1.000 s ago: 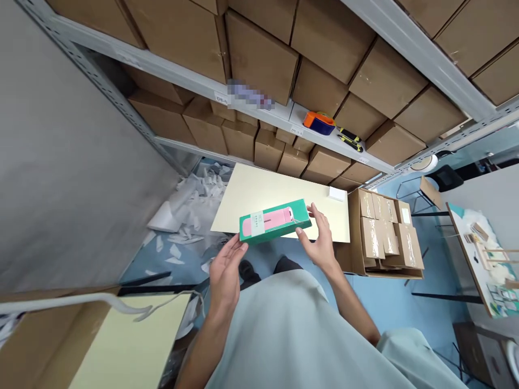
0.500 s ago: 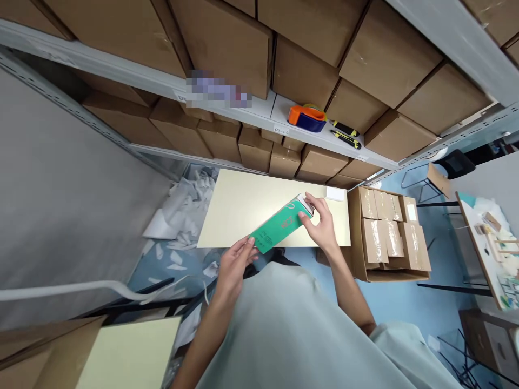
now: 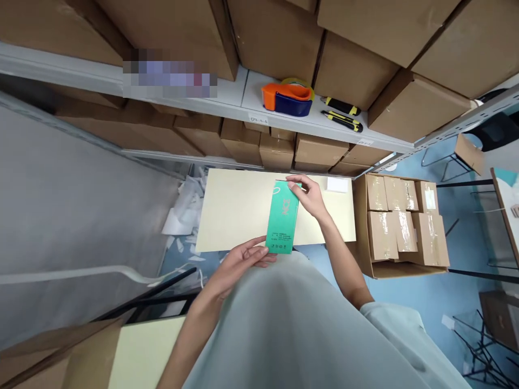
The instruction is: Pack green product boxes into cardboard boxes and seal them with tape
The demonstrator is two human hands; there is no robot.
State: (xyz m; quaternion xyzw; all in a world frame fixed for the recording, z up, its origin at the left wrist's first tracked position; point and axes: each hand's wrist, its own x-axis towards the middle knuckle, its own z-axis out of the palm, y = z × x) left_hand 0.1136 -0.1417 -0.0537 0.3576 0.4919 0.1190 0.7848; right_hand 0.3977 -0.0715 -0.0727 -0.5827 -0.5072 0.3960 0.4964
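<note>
Holding a green box [image 3: 283, 219] in both hands, over the near edge of a pale tabletop [image 3: 235, 210], printed face up, long side pointing away from the person. Left hand [image 3: 245, 256] pinches the near-left corner, thumb on top, fingers underneath. Right hand [image 3: 308, 194] grips the far end, thumb on the printed face, fingers curled over the far edge. Small white box [image 3: 337, 185] sits on the tabletop, right of right hand. Open carton [image 3: 359, 232] with taped boxes [image 3: 383, 235] stands right of the tabletop. Orange-and-blue tape dispenser [image 3: 286, 100] and cutters [image 3: 343, 121] lie on the shelf [image 3: 227, 101] beyond.
</note>
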